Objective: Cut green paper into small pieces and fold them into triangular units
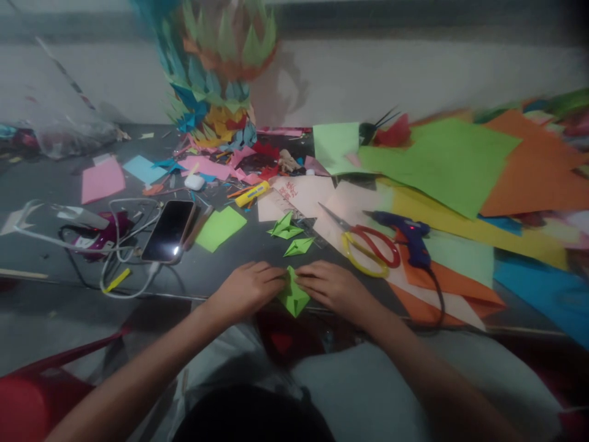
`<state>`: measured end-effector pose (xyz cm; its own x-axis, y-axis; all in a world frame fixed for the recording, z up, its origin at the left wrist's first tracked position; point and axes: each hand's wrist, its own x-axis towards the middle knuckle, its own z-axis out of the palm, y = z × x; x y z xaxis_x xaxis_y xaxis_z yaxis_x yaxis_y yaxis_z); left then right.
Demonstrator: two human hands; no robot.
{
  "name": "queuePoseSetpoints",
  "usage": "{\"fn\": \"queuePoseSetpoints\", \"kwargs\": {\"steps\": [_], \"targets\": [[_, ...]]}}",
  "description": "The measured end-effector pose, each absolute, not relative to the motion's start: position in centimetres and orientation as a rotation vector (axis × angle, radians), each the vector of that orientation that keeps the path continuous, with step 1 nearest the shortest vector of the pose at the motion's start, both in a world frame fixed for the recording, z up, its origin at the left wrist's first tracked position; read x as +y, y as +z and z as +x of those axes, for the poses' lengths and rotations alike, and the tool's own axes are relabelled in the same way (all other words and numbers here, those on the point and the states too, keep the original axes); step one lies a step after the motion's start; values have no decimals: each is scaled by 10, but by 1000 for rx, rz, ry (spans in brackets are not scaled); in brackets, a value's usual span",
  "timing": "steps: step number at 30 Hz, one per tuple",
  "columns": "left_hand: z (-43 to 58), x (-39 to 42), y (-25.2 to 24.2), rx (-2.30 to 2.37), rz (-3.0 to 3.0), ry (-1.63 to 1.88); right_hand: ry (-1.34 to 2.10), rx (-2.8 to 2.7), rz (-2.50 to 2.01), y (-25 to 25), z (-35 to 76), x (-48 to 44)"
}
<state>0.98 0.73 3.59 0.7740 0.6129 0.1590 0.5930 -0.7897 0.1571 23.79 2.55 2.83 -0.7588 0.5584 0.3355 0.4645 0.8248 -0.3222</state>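
Observation:
Between my two hands, at the table's front edge, is a green folded paper piece [294, 298]. My left hand [252, 287] pinches its left side with the fingers pressed together. From the right, my right hand [335, 287] grips the opposite side in the same way. Just beyond my fingertips lie two more green paper folds, a pointed one [286, 226] and a flatter one [299, 247]. A square of green paper [221, 228] rests on the table to the left of them.
Scissors [368, 248] and a blue glue gun [409, 236] lie right, among large coloured sheets [442, 159]. Leftward are a phone [169, 232], a white cable [120, 252] and a yellow tube [252, 193]. A tall folded-paper model [216, 80] stands behind scraps. A red chair [41, 399] is lower left.

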Motion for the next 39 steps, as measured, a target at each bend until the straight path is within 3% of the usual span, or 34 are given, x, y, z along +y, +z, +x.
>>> {"fn": "queuePoseSetpoints", "kwargs": {"steps": [39], "targets": [[9, 8, 28, 941, 2951, 369, 194, -2621, -758, 21, 239, 25]]}}
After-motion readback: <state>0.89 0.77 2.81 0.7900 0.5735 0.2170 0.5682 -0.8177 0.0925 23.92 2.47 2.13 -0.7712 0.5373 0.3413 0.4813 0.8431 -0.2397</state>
